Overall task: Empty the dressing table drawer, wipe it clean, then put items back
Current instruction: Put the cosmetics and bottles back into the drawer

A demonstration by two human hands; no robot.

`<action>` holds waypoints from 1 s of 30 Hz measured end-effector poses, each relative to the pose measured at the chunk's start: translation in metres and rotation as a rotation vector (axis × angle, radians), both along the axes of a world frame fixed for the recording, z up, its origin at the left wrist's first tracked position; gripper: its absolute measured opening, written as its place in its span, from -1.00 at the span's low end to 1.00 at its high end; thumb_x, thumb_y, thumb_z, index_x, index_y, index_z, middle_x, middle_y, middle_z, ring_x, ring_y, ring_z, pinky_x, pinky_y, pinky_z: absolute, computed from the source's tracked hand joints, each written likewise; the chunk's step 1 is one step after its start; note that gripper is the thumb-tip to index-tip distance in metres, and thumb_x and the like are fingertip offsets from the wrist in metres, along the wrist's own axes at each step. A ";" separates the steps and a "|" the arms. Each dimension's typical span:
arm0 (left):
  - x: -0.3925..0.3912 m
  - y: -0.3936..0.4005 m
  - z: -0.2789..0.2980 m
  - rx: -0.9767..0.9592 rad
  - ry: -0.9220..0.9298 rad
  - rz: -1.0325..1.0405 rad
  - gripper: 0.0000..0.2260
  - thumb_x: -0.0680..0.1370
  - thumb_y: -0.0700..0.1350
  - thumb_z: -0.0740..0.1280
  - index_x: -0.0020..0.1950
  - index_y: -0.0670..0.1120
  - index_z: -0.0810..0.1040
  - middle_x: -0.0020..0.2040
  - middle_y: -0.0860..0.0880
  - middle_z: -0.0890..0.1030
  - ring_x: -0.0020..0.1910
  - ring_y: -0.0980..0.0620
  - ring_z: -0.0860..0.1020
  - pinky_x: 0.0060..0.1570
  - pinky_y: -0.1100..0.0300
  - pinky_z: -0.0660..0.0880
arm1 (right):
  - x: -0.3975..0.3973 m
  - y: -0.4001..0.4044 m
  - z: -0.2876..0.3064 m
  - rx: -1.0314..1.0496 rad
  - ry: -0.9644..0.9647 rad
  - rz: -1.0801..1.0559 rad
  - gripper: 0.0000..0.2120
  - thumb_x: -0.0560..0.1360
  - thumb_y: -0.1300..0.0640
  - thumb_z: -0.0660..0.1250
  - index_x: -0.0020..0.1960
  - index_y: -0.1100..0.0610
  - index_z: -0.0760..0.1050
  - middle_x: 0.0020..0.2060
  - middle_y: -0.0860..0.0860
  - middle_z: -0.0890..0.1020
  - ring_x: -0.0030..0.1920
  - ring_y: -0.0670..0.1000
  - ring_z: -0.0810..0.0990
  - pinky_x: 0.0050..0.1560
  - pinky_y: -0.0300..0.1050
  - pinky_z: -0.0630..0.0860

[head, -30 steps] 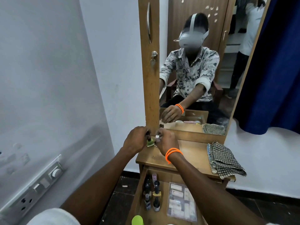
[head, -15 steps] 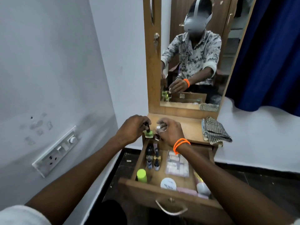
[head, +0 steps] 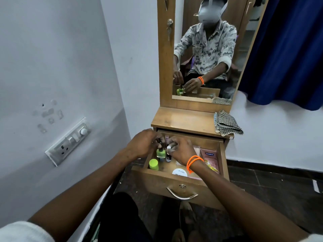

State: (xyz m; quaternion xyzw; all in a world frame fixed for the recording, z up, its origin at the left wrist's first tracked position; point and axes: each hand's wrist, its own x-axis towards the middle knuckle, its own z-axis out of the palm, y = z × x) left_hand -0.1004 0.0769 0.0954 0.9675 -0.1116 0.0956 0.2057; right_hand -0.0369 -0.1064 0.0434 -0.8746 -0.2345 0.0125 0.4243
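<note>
- Wooden drawer (head: pixel 181 185) of the dressing table, pulled out toward the viewer, with a curved metal handle (head: pixel 182 193) on its front panel.
- Left hand (head: pixel 143 144) over the drawer's back left corner; its grip is closed on the dark cap of a green nail polish bottle (head: pixel 161 153), which stands upright above the drawer's left side.
- Right hand (head: pixel 180 150) just beside the left, fingers curled around a small bottle with a white cap (head: pixel 168 147); two orange bands (head: pixel 193 162) circle the wrist.
- Whether either bottle touches the drawer floor cannot be told.
- A small dark bottle (head: pixel 168 158) stands under the right hand, just beside the green bottle.
- A container with a lime green lid (head: pixel 153 164) stands at the drawer's front left corner.
- A round white jar (head: pixel 179 172) lies near the front wall, partly behind the right wrist.
- A pink sachet (head: pixel 210 160) lies along the drawer's right side.
- Dressing table surface (head: pixel 181 120) above the drawer is bare wood except for a folded checked cloth (head: pixel 226 124) at its right edge, overhanging slightly.
- Mirror (head: pixel 206 49) rising from the back of the surface reflects the seated person, both hands and the green bottle.
- Grey wall to the left carries a switch and socket plate (head: pixel 68 142); a blue curtain (head: pixel 288 49) hangs at upper right.
</note>
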 end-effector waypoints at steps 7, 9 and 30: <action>-0.001 0.001 -0.027 0.019 0.107 0.104 -0.78 0.51 -0.18 0.37 -0.01 0.14 0.69 -0.13 0.11 0.67 -0.03 0.09 0.57 -0.05 0.04 0.56 | -0.005 0.007 -0.018 -0.077 0.004 0.003 -0.79 0.36 0.26 0.34 -0.15 -0.04 0.59 -0.30 -0.09 0.66 -0.24 -0.10 0.62 -0.18 -0.23 0.57; 0.000 0.001 -0.031 0.020 0.115 0.113 -0.77 0.51 -0.18 0.38 0.00 0.15 0.69 -0.11 0.11 0.67 -0.03 0.09 0.57 -0.06 0.04 0.57 | -0.005 0.008 -0.021 -0.087 0.007 0.004 -0.77 0.37 0.26 0.34 -0.11 -0.03 0.61 -0.27 -0.08 0.67 -0.20 -0.07 0.63 -0.15 -0.20 0.59; 0.009 0.003 -0.053 -0.007 0.167 0.109 -0.73 0.50 -0.27 0.42 0.05 0.07 0.74 -0.08 0.06 0.74 -0.08 0.11 0.65 -0.03 0.05 0.61 | 0.000 0.012 -0.041 -0.140 -0.020 0.032 -0.74 0.37 0.29 0.42 -0.03 -0.01 0.62 -0.17 -0.09 0.64 -0.15 -0.05 0.62 -0.07 -0.04 0.63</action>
